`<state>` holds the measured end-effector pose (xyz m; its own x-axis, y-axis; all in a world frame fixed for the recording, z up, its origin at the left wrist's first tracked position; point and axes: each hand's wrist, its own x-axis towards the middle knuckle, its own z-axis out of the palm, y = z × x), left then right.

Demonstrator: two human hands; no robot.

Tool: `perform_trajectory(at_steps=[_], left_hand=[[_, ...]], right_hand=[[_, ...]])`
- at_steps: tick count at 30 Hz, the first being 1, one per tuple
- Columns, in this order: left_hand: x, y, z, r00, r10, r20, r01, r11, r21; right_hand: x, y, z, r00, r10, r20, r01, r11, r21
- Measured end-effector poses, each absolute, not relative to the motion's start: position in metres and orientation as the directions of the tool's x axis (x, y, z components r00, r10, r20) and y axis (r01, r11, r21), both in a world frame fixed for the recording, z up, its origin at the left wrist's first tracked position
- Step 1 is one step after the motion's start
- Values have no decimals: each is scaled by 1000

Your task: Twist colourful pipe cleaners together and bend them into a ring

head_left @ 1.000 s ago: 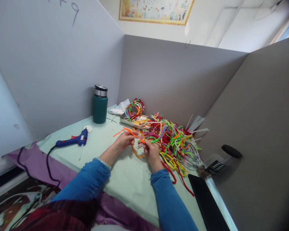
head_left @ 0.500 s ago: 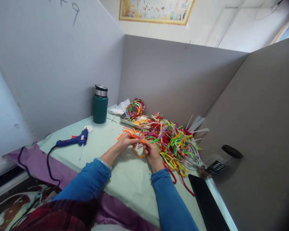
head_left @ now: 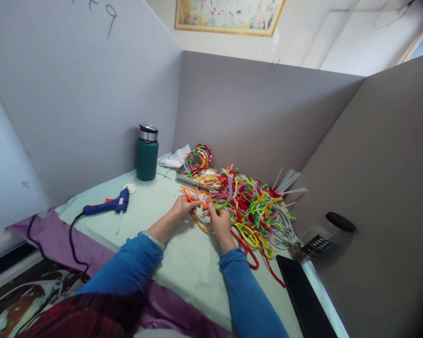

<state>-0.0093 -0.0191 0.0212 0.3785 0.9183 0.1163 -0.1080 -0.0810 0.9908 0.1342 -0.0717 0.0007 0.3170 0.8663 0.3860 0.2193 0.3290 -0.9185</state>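
Observation:
My left hand point(head_left: 183, 208) is closed on an orange pipe cleaner point(head_left: 187, 191), whose bent end sticks out beyond the fingers. Close on its right, my right hand point(head_left: 219, 219) pinches the multicoloured strand of pipe cleaners; a green piece point(head_left: 221, 205) and an upright purple piece point(head_left: 230, 188) stand out past its fingertips. Below and between the hands curves a yellow-orange loop point(head_left: 201, 226). Just behind my right hand spreads a big heap of coloured pipe cleaners point(head_left: 254, 202). Exact finger contact is too small to tell.
A metal tray point(head_left: 188, 179) with small pieces and coloured rings point(head_left: 197, 159) stands behind the hands. On the left are a green bottle point(head_left: 147, 159), a blue glue gun point(head_left: 107, 206) and its cord. A black flat object point(head_left: 303, 295) lies at the right edge, near grey partitions.
The purple piece has swung from slanting to upright. My right hand has shifted slightly left and turned, and the orange strand at my left hand has changed its bend.

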Motion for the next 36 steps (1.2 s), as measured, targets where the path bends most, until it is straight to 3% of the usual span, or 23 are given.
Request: perform_trajectory(at_steps=[4, 8, 12, 17, 22, 28, 32, 36], left_hand=[[-10, -16, 16, 354, 934, 42, -58, -22, 998], [-9, -16, 17, 284, 957, -50, 64, 33, 997], [-9, -19, 19, 295, 955, -14, 85, -12, 996], [-10, -17, 17, 450, 886, 110, -141, -51, 989], [-11, -16, 18, 470, 876, 107, -195, -15, 981], [-14, -23, 29, 534, 836, 126, -257, 18, 966], [-14, -27, 34, 588, 797, 135, -302, 61, 951], [-16, -29, 33, 651, 745, 146, -287, 63, 956]], right_hand=[[133, -76, 1, 271, 743, 612, 552, 401, -731], [131, -81, 0, 149, 695, 703, 748, 386, -540], [130, -82, 1, 176, 700, 692, 754, 356, -552], [136, -74, 4, 390, 743, 545, 502, 325, -802], [140, -71, 7, 404, 860, 311, 100, 297, -950], [140, -76, 13, 136, 989, 65, -343, 109, -933], [143, -76, 11, -36, 999, 5, -446, -11, -895], [143, -76, 9, -102, 995, 8, -475, -42, -879]])
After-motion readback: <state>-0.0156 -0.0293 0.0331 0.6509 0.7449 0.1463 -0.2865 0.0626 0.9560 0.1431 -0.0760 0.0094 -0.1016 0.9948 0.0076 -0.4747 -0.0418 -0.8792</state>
